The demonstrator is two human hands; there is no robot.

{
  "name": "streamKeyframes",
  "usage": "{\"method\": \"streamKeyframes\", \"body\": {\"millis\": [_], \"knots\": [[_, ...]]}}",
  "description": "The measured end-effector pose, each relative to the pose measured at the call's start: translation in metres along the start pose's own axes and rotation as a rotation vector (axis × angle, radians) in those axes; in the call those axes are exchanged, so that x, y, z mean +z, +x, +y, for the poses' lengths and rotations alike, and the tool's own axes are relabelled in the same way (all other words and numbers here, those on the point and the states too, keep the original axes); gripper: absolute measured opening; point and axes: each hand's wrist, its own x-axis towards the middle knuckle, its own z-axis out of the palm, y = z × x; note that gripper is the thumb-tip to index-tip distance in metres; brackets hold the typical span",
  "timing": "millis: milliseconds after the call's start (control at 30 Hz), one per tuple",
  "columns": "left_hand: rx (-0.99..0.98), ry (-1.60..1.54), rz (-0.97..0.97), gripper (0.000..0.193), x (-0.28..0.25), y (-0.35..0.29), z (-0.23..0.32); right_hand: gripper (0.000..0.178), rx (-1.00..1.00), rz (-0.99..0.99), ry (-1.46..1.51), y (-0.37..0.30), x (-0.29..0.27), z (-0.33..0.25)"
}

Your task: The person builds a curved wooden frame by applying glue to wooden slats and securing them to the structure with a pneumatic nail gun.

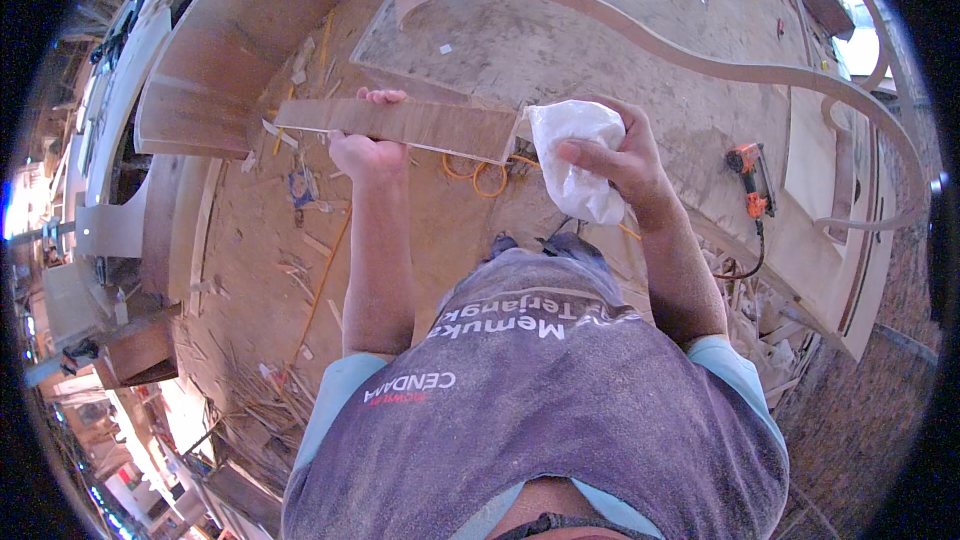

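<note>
A flat wooden strip (430, 126) lies across the middle of the view, its pale edge facing me. My left hand (370, 148) is wrapped round it left of its middle, fingers on the far side and thumb on the near side. In my right hand (632, 155) is a crumpled white plastic bag (580, 155), squeezed between thumb and fingers. The bag's narrow tip meets the right end of the strip; whether anything comes out of it is too small to tell. What fills the bag is hidden.
An orange and black nail gun (750, 180) with a hose lies on the worktop at right. A long curved wooden band (600, 15) sweeps across the far side. Brown curved panels (200, 90) stand at left. Wood scraps (290, 380) and an orange hose (488, 186) lie on the floor.
</note>
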Motion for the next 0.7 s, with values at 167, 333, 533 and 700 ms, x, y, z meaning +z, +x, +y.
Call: {"method": "streamKeyframes", "body": {"millis": [167, 333, 533, 700], "knots": [[0.033, 0.093, 0.085, 0.036, -0.038, 0.016, 0.027, 0.043, 0.018, 0.091, -0.035, 0.005, -0.014, 0.015], [0.191, 0.295, 0.066, 0.042, -0.057, 0.011, 0.036, 0.047, 0.283, 0.729, 0.442, 0.058, -0.112, 0.13], [0.45, 0.412, 0.18, 0.039, -0.128, -0.008, 0.1, 0.04, 0.064, 0.994, 0.138, 0.053, -0.202, 0.199], [0.475, 0.259, 0.364, 0.036, -0.152, -0.027, 0.119, 0.024, 0.148, 1.153, -0.461, -0.031, -0.227, 0.247]]}}
